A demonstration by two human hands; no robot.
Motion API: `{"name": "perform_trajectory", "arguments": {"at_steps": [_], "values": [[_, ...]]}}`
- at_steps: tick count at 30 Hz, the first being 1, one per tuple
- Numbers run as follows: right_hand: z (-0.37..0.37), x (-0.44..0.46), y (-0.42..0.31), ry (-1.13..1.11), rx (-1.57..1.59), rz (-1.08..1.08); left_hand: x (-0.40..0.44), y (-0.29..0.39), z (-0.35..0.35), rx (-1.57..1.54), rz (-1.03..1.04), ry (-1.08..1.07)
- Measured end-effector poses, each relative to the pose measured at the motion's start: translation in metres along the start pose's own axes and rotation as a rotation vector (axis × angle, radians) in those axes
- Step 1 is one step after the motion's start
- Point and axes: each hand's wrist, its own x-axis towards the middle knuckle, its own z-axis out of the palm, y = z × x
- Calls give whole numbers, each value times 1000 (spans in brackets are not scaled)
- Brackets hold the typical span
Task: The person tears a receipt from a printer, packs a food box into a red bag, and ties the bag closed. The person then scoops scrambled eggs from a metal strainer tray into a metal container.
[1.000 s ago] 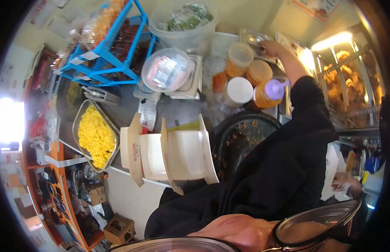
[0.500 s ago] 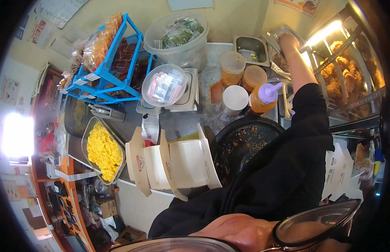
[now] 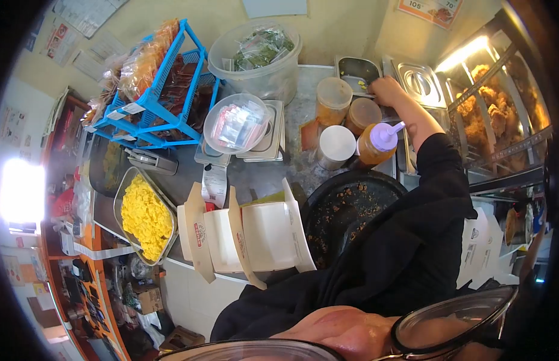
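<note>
My right hand [image 3: 386, 91] is at the near right corner of a small steel pan [image 3: 347, 62] with a few yellow bits inside. Its fingers look curled and closed at the rim; what they grip is hidden. Just right of the hand, a steel lid [image 3: 421, 84] lies flat over another pan. Close by stand lidded tubs [image 3: 334, 96] of orange-brown contents, a white-lidded jar [image 3: 337, 142] and a sauce bottle [image 3: 379, 143] with a purple cap. My left hand is out of view.
Open cardboard boxes [image 3: 264, 234] sit at the front edge beside a black round pan [image 3: 327, 198] with crumbs. Left is a tray of yellow food [image 3: 146, 216]. A blue rack [image 3: 165, 108], a clear bucket [image 3: 279, 78] and a lit fried-food cabinet [image 3: 496, 114] border the counter.
The steel lid, tilted up in my right hand before, now lies flat. My right hand has let it go and moved left and nearer, to the small pan.
</note>
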Motion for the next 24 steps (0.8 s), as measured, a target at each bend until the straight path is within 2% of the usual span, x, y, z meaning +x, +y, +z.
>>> {"name": "perform_trajectory", "arguments": {"at_steps": [4, 8, 10, 14, 17, 20, 22, 24], "values": [[-6, 1, 5, 260, 169, 14, 1, -4, 2, 3, -4, -18], [-32, -4, 13, 493, 80, 21, 2, -12, 0, 18, 8, -41], [-59, -14, 11, 658, 19, 45, 4, -15, 0, 27, 20, -54], [-125, -49, -12, 1066, -58, -59, 10, -42, -6, 63, 37, -94], [-175, -86, -51, 1228, -122, -150, 17, -81, -14, 150, 65, -134], [-219, -128, -99, 1275, -206, -315, 29, -132, -22, 394, 189, -210], [-248, -156, -129, 1219, -241, -401, 29, -169, -30, 524, 255, -273], [-276, -181, -169, 1161, -170, -484, 31, -209, -30, 400, 207, -371]]}}
